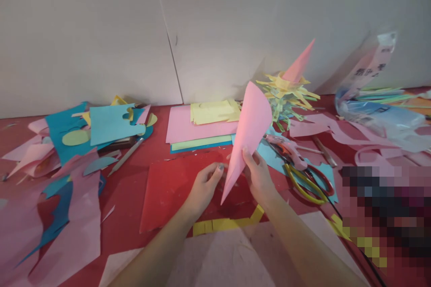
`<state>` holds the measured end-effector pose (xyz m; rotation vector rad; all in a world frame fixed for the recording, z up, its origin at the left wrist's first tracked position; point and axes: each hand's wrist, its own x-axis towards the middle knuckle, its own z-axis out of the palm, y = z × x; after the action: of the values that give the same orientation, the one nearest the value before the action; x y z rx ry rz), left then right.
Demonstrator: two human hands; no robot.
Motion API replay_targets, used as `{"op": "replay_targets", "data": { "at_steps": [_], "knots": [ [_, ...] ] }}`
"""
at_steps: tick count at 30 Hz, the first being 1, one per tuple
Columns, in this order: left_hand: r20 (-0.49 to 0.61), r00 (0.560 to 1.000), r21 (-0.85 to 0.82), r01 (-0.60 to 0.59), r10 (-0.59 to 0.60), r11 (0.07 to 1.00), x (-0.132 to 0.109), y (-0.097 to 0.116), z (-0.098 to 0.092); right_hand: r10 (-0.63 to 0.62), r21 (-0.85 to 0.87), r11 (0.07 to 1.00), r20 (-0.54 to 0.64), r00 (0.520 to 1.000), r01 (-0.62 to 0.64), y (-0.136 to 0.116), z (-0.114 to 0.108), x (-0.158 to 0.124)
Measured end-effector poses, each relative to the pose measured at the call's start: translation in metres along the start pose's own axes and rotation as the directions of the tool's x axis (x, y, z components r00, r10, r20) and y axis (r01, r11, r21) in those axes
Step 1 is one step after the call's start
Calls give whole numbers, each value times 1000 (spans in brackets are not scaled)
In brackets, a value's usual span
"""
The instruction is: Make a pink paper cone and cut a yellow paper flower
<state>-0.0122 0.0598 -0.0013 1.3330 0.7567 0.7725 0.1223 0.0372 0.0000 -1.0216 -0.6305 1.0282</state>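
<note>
My right hand (257, 175) grips a pink paper cone (247, 134), thumb on its front, holding it with the point down over a red paper sheet (168, 193). My left hand (205, 186) is curled beside the cone's lower edge, fingertips touching it. A finished pink cone with yellow and green fringes (289, 85) stands behind on the table.
Stacked pink, yellow, green sheets (198, 128) lie behind. Scissors with yellow and red handles (308, 181) and a pink glue gun (288, 148) lie to the right. Blue and pink paper scraps (67, 157) cover the left. A plastic bag (377, 98) sits far right. A white wall (134, 31) backs the table.
</note>
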Motion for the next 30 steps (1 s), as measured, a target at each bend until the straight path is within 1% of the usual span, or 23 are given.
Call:
{"op": "replay_targets", "data": {
  "at_steps": [2, 4, 6, 8, 11, 13, 17, 21, 24, 28, 30],
  "knots": [
    [60, 998, 4, 17, -18, 1000, 0, 3, 0, -23, -4, 1000, 2, 1000, 23, -1, 1, 0],
    [68, 997, 2, 43, -43, 999, 0, 3, 1, -22, -2, 1000, -9, 1000, 22, -3, 2, 0],
    [50, 997, 0, 62, -61, 998, 2, 2, 1, -32, -1, 999, -10, 999, 32, -3, 3, 0],
    [18, 998, -2, 62, -62, 998, 3, 0, 1, -49, -5, 999, 13, 999, 49, -2, 3, 0],
    [-42, 997, -3, 64, -64, 998, 5, -5, 0, -46, -19, 999, 57, 997, 47, 1, 1, 1],
    [-68, 996, 7, 63, -62, 998, 5, -7, 0, -43, -15, 999, 58, 997, 43, 3, 0, 1],
    [-61, 997, 21, 50, -48, 999, 4, -6, 0, -46, -26, 999, 40, 998, 47, 5, 0, 2],
    [-43, 999, 34, -1, 2, 999, 1, 0, 0, -14, 4, 1000, 9, 1000, 14, 6, 0, 1],
    [-55, 998, 66, -5, 8, 998, 1, 0, 0, -2, 8, 1000, 18, 1000, 2, 5, 0, -1],
    [-149, 989, 102, 6, 9, 995, 3, -5, 0, 18, 7, 1000, 76, 997, -19, 2, 0, -2],
    [-170, 986, 95, 17, -1, 995, 5, -7, 0, 39, 4, 999, 99, 994, -40, 2, 0, -2]
  ]
}}
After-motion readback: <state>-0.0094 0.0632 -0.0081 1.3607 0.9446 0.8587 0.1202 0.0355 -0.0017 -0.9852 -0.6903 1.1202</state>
